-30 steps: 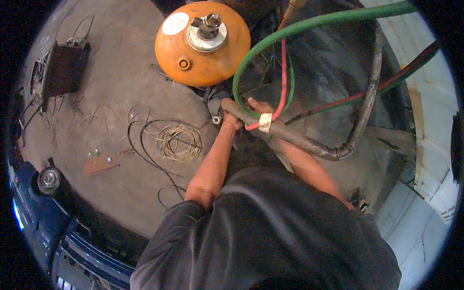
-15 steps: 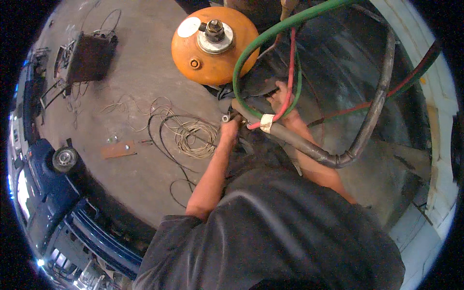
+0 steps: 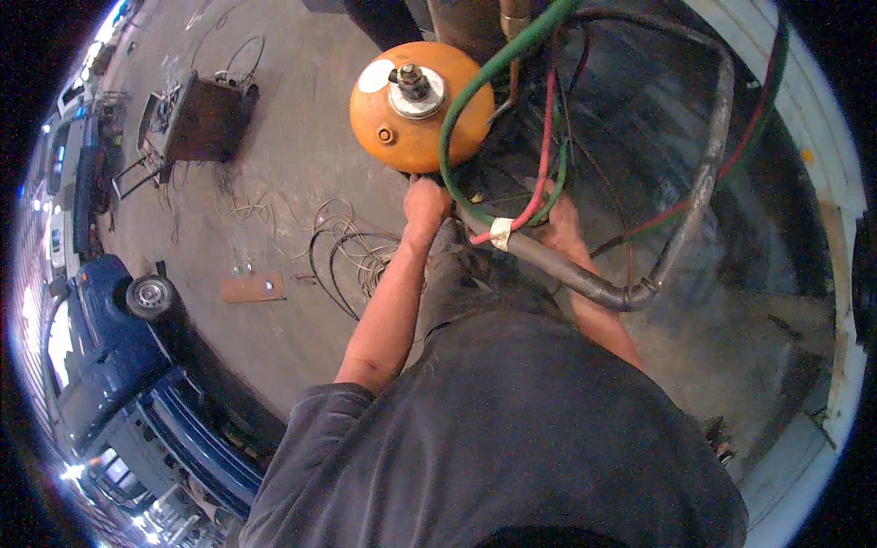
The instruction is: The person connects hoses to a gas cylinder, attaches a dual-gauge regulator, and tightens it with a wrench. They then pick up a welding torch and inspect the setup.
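Floor (image 3: 301,192) of scuffed concrete, open widest to the left, edged there by one dark blue vehicle (image 3: 105,283) and one boxy cart (image 3: 208,123); less room to the right, along a pale panel edge (image 3: 845,301). At upper centre, one orange gas cylinder (image 3: 429,146), domed and glossy. Nearer, one bent metal tube (image 3: 585,274), crossed by one green hose loop (image 3: 480,82) and one red hose (image 3: 548,137). Left hand (image 3: 426,210) at the cylinder's near edge, fingers curled; right hand (image 3: 562,224) behind the hoses, probably near the red one. Cannot tell whether gripping, for either. Smallest: one dark valve (image 3: 413,85), one round white label (image 3: 375,76), one white tape wrap (image 3: 500,234).
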A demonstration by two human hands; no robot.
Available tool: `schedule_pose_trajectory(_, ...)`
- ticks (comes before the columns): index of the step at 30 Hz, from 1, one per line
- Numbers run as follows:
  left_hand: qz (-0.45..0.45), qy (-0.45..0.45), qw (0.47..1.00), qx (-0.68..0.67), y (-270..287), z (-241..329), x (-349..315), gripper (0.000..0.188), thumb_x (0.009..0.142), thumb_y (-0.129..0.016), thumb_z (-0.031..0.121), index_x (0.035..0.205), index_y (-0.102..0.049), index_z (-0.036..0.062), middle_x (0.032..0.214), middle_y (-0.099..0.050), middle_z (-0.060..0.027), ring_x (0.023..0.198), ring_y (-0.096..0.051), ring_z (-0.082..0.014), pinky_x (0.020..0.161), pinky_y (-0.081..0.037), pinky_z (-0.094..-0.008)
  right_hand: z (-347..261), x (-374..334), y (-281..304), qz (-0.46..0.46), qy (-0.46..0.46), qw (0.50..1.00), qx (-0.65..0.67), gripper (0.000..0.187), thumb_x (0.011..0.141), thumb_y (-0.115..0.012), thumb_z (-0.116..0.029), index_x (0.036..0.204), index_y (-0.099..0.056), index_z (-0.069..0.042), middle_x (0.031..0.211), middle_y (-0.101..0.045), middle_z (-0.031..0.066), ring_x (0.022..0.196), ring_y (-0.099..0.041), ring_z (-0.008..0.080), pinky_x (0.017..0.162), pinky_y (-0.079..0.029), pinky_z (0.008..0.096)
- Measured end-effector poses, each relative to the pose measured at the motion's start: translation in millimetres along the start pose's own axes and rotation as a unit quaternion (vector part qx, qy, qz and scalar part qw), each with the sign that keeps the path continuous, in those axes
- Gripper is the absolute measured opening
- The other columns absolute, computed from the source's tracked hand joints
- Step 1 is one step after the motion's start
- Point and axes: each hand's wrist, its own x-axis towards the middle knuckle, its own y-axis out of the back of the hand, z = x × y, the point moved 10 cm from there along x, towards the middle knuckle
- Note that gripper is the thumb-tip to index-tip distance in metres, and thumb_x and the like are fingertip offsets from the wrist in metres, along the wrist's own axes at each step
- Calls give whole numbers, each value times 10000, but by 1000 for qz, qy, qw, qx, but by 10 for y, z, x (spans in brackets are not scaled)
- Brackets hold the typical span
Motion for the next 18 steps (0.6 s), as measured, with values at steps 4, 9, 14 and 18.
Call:
schedule_pose_trajectory(4,16,-37,999,-5,200,217,-72,470,851,-598,445,927,-727,0,993,-678,-287,957,-649,-449,857,-518,-495,297,326,405,30,-24,995,94,231,995,-516,-357,942,-566,-138,654,-476,-2,511,-428,169,504,-399,356)
schedule_pose_trajectory(9,8,44,999,-23,244,63,-182,441,858,-587,436,909,-734,23,947,-688,-264,935,-655,-445,822,-522,-512,269,258,622,67,-9,987,146,224,972,-532,-276,821,-539,-111,566,-380,13,493,-379,172,510,-375,365)
schedule_pose_trajectory(14,-16,-10,1000,4,38,204,-43,333,822,-595,291,810,-727,-14,884,-703,-240,912,-683,-392,754,-542,-490,-128,660,963,22,-5,987,162,159,976,-502,-231,923,-565,-96,640,-474,28,523,-390,163,517,-373,342)
schedule_pose_trajectory(18,-30,-43,996,73,174,380,-100,314,816,-587,278,800,-726,-4,883,-713,-208,858,-698,-358,734,-555,-461,-375,640,1282,152,69,984,65,176,990,-446,-206,1049,-568,-94,797,-598,53,563,-451,159,513,-385,322)
